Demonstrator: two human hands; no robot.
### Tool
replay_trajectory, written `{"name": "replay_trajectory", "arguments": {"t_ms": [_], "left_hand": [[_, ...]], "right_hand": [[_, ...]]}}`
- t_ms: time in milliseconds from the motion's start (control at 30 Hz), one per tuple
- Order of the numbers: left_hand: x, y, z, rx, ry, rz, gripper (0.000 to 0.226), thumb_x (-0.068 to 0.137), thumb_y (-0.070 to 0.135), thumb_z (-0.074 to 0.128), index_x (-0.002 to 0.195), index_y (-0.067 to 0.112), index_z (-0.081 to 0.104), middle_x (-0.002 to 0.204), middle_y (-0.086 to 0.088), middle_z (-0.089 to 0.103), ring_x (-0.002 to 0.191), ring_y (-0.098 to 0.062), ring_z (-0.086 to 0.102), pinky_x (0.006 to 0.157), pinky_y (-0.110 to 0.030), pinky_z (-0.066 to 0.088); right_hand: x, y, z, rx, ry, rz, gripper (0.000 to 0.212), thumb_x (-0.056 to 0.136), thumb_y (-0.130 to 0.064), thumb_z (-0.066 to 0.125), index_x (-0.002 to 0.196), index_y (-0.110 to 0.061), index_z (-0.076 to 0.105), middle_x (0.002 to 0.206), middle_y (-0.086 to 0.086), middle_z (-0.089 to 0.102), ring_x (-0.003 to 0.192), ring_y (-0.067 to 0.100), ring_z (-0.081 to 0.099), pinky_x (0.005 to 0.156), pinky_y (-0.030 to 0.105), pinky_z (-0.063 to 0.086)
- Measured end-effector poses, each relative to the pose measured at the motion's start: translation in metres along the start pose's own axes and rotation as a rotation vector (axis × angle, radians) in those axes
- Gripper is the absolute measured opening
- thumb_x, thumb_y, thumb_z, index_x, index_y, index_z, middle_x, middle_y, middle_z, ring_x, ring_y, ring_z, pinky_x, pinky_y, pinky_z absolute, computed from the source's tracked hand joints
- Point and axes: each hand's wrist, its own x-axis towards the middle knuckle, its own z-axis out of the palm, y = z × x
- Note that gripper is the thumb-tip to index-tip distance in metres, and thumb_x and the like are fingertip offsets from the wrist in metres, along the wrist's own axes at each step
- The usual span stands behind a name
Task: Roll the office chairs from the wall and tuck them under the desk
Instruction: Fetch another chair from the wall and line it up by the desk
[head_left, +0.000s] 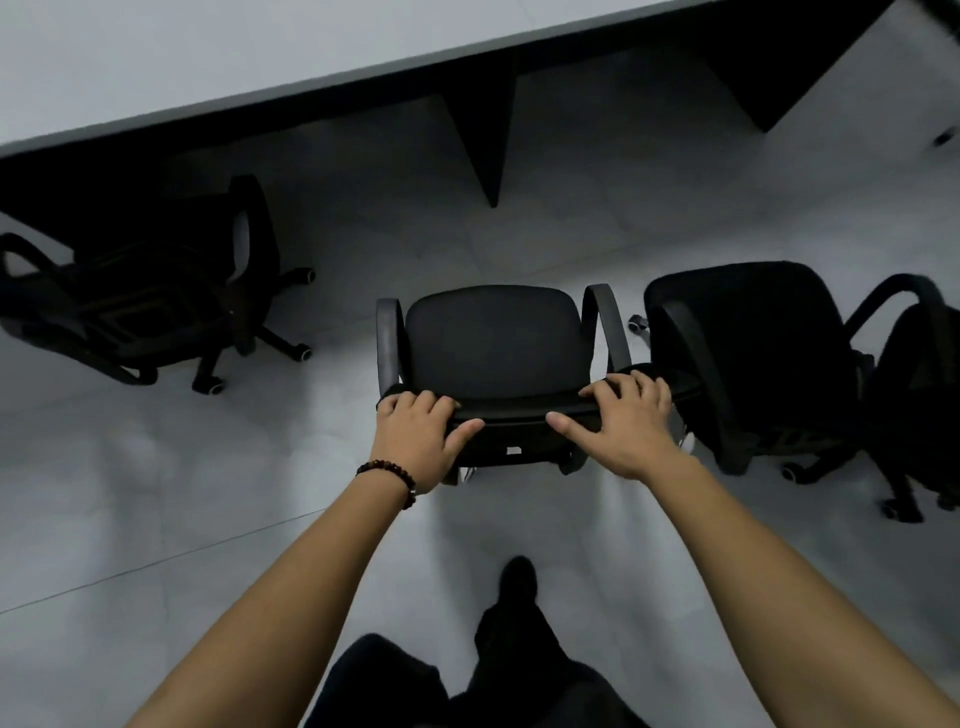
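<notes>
Below your head camera, your left hand (421, 434) and right hand (621, 421) both clasp the top of the backrest of the middle chair (496, 343) — fingers curled over, thumbs behind. It faces the desk (208, 57), not yet under it — another chair (758, 353) stands just beside it on your right, a third (145, 306) well apart left.

The chair (496, 348) at centre hides its own wheels beneath the seat; the left chair (140, 306) sinks into shadow, detail lost; the far-right chair (919, 384) and the counter (208, 57) are cut by the frame's edges.
</notes>
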Motion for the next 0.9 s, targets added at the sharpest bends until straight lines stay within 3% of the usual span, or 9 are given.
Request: {"name": "replay_trajectory", "arguments": {"t_ms": [167,300,467,733,900], "left_hand": [[0.05,0.008,-0.016,-0.008,-0.018,-0.006,0.069,0.086,0.07,0.007,0.121,0.032,0.053,0.114,0.007,0.058,0.108,-0.019,0.048,0.099,-0.036,0.026],[0.094,-0.012,-0.032,0.013,-0.016,0.038,0.069,0.086,0.07,0.008,0.12,0.031,0.053,0.114,0.007,0.058,0.108,-0.019,0.048,0.1,-0.037,0.027],[0.157,-0.053,-0.062,0.058,-0.008,0.101,0.072,0.085,0.072,0.004,0.115,0.03,0.055,0.108,0.007,0.06,0.104,-0.019,0.05,0.098,-0.037,0.03],[0.254,-0.127,-0.112,0.058,-0.029,0.056,0.082,0.08,0.071,-0.002,0.123,0.028,0.053,0.116,0.003,0.059,0.111,-0.021,0.049,0.106,-0.038,0.024],[0.295,-0.161,-0.129,-0.007,-0.031,-0.067,0.061,0.092,0.063,0.018,0.128,0.027,0.05,0.123,0.002,0.055,0.123,-0.022,0.043,0.115,-0.043,0.01]], "right_hand": [[0.052,0.009,-0.031,-0.004,-0.02,-0.011,0.102,0.064,-0.096,0.011,0.134,-0.033,0.049,0.151,0.008,0.035,0.146,0.033,0.009,0.118,0.052,-0.006],[0.085,-0.002,-0.039,0.022,-0.002,0.003,0.092,0.071,-0.094,0.017,0.13,-0.032,0.052,0.148,0.005,0.039,0.146,0.031,0.009,0.118,0.051,-0.007],[0.136,-0.036,-0.053,0.066,0.041,0.048,0.09,0.071,-0.094,0.018,0.125,-0.032,0.055,0.146,0.003,0.041,0.145,0.031,0.009,0.117,0.051,-0.007],[0.245,-0.112,-0.093,0.078,-0.009,0.054,0.092,0.071,-0.094,0.018,0.13,-0.032,0.051,0.147,0.004,0.04,0.145,0.032,0.011,0.118,0.053,-0.004],[0.306,-0.147,-0.113,0.056,-0.012,-0.008,0.087,0.075,-0.09,0.02,0.131,-0.031,0.051,0.145,0.004,0.041,0.144,0.032,0.014,0.118,0.051,-0.003]]}}
